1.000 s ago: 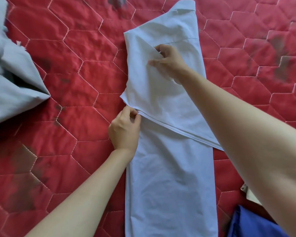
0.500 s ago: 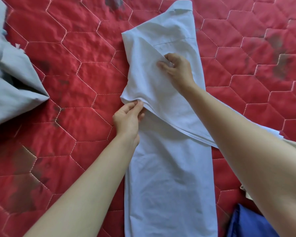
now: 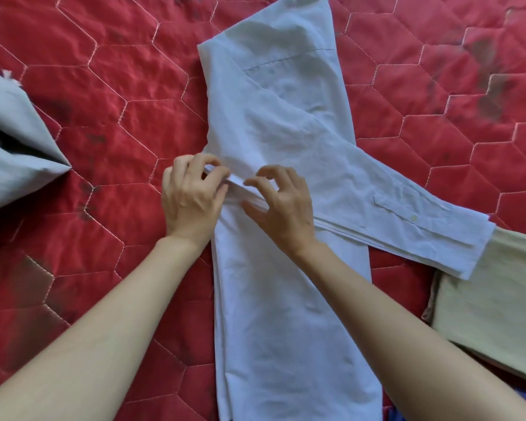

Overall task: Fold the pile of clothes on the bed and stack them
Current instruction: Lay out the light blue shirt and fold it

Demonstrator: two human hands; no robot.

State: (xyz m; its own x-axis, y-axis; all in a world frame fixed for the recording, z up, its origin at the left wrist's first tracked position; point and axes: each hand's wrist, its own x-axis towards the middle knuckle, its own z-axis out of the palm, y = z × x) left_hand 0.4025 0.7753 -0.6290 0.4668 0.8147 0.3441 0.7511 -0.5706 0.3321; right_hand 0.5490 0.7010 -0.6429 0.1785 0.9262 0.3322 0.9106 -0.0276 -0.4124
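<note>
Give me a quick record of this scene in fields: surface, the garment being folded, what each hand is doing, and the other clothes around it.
surface: red quilted bedspread
garment: pale blue shirt, lying lengthwise, folded narrow
sleeves: folded sleeves lie diagonally across it, cuff end reaching right
left hand: pinches the sleeve fold at the shirt's left edge
right hand: fingers curled on the same fold, beside the left hand
left of shirt: grey garment, unfolded
right of shirt: beige folded cloth, partly under the cuff
stage: folding not finished

Bare red quilted bedcover [image 3: 119, 123] lies open left of the long pale blue folded shirt [image 3: 286, 299]. A crumpled grey cloth [image 3: 9, 141] blocks the far left; a folded beige garment [image 3: 495, 302] crowds the right, under the shirt's cuff.
</note>
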